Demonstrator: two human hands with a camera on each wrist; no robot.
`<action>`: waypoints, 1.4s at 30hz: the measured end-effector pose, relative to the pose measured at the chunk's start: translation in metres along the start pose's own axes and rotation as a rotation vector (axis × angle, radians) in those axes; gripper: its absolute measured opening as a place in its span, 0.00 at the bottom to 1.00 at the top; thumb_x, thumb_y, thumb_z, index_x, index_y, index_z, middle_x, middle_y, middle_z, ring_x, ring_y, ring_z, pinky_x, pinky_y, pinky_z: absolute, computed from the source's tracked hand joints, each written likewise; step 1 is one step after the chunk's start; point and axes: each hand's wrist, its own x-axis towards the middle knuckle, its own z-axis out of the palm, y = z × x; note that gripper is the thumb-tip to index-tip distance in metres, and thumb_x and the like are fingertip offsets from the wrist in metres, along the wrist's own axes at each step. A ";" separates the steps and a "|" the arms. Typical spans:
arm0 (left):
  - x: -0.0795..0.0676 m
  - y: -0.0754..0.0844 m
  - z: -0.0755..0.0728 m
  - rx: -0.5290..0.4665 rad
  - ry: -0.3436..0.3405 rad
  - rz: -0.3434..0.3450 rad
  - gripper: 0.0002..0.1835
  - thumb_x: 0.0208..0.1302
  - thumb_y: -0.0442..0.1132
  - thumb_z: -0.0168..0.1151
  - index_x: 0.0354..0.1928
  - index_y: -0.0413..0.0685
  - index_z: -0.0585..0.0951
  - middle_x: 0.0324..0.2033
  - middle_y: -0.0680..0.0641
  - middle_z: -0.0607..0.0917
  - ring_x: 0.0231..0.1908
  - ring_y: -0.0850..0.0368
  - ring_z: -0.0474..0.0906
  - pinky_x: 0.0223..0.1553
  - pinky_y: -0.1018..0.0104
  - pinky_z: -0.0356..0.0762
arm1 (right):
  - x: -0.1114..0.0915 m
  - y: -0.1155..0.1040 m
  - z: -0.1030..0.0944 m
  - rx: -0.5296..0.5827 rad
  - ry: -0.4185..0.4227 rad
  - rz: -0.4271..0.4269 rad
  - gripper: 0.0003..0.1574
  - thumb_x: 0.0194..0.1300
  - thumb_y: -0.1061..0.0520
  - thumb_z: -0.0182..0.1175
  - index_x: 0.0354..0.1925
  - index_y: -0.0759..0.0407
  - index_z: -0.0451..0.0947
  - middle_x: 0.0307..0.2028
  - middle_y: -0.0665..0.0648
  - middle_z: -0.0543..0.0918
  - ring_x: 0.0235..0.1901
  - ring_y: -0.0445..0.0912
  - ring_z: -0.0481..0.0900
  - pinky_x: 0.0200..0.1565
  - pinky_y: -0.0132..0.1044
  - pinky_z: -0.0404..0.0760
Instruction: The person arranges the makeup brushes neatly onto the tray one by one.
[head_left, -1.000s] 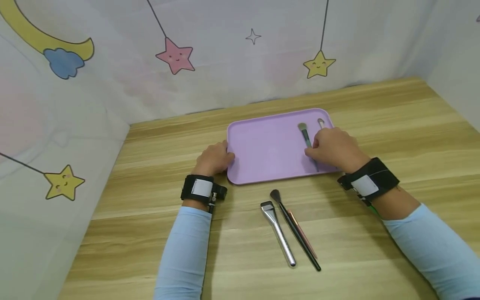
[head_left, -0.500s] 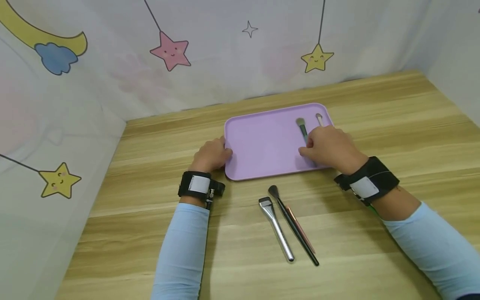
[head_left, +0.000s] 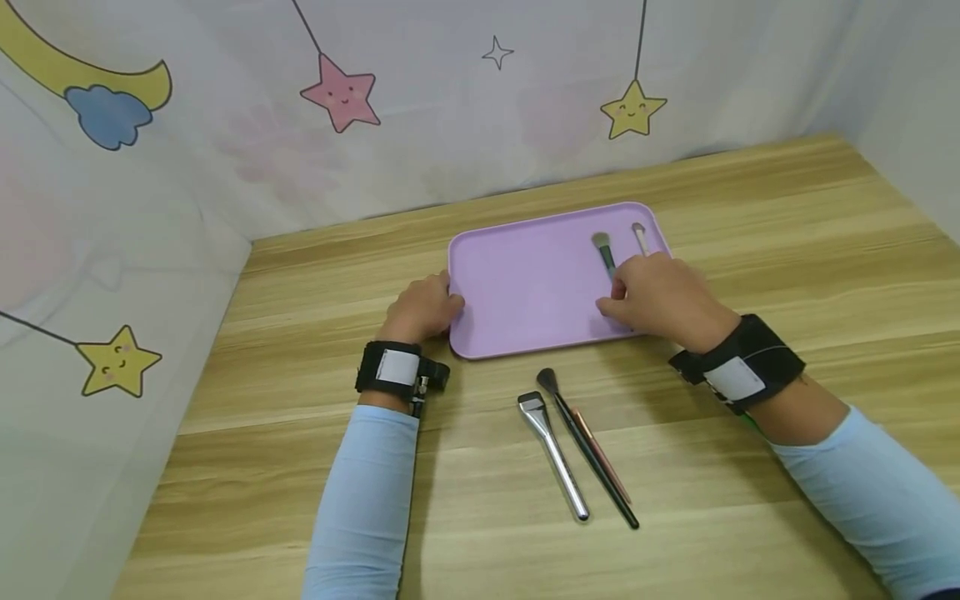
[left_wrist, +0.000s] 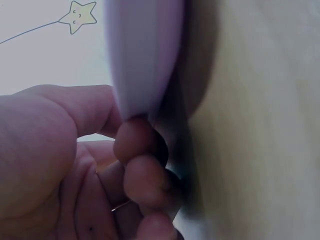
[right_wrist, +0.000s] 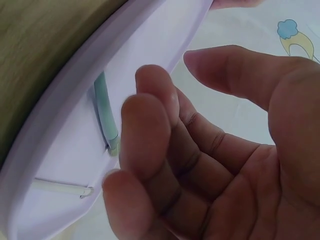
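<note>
My left hand (head_left: 424, 308) grips the left edge of a lilac tray (head_left: 525, 292), thumb over the rim and fingertips underneath in the left wrist view. Two makeup brushes lie at the tray's right side: a green-handled brush (head_left: 603, 248) and a small white-handled brush (head_left: 640, 237). Over their handles is my right hand (head_left: 667, 302), hiding part of them in the head view. Seen from the right wrist, its thumb stands apart from loosely bent fingers with nothing between them, and the green handle (right_wrist: 104, 107) lies beyond the fingertips.
In front of the tray, on the wood-grain table (head_left: 315, 292), lie a silver flat brush (head_left: 557, 458), a black brush (head_left: 581, 436) and a thin rose-gold brush (head_left: 603, 457). A white star-printed curtain (head_left: 450, 133) closes off the back and left.
The right hand has shifted slightly toward the front of the tray, its thumb and fingers coming off the green brush. The left hand keeps its grip. The head view has tilted slightly.
</note>
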 end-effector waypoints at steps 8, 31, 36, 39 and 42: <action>-0.001 0.000 -0.001 -0.007 -0.007 0.008 0.22 0.64 0.45 0.44 0.56 0.41 0.68 0.39 0.42 0.75 0.35 0.49 0.72 0.30 0.57 0.70 | -0.006 -0.008 -0.001 0.018 -0.049 -0.015 0.15 0.55 0.47 0.62 0.22 0.57 0.80 0.15 0.52 0.74 0.16 0.45 0.69 0.17 0.37 0.66; -0.002 0.001 0.001 -0.006 -0.010 -0.001 0.23 0.64 0.45 0.45 0.58 0.41 0.67 0.39 0.42 0.75 0.34 0.49 0.72 0.30 0.58 0.70 | -0.016 -0.016 0.000 0.036 -0.162 -0.046 0.17 0.57 0.45 0.62 0.28 0.58 0.80 0.16 0.51 0.73 0.16 0.44 0.69 0.18 0.37 0.67; -0.001 0.001 0.001 -0.011 -0.012 -0.004 0.23 0.65 0.45 0.45 0.58 0.41 0.67 0.39 0.42 0.75 0.34 0.49 0.72 0.30 0.58 0.70 | -0.018 -0.019 -0.001 0.025 -0.174 -0.060 0.18 0.56 0.43 0.62 0.25 0.56 0.79 0.16 0.51 0.74 0.16 0.44 0.69 0.18 0.38 0.68; -0.002 0.002 0.001 -0.016 -0.015 -0.008 0.23 0.65 0.45 0.45 0.58 0.41 0.67 0.39 0.42 0.75 0.34 0.50 0.73 0.29 0.58 0.70 | -0.019 -0.021 -0.001 0.016 -0.178 -0.069 0.18 0.56 0.42 0.62 0.24 0.56 0.78 0.17 0.51 0.75 0.17 0.44 0.70 0.19 0.38 0.68; -0.002 0.002 0.001 -0.011 -0.015 -0.009 0.22 0.65 0.45 0.45 0.57 0.41 0.67 0.38 0.42 0.75 0.33 0.49 0.73 0.29 0.58 0.69 | -0.019 -0.022 -0.002 0.008 -0.183 -0.080 0.18 0.55 0.42 0.62 0.23 0.55 0.78 0.17 0.51 0.75 0.17 0.45 0.70 0.19 0.39 0.69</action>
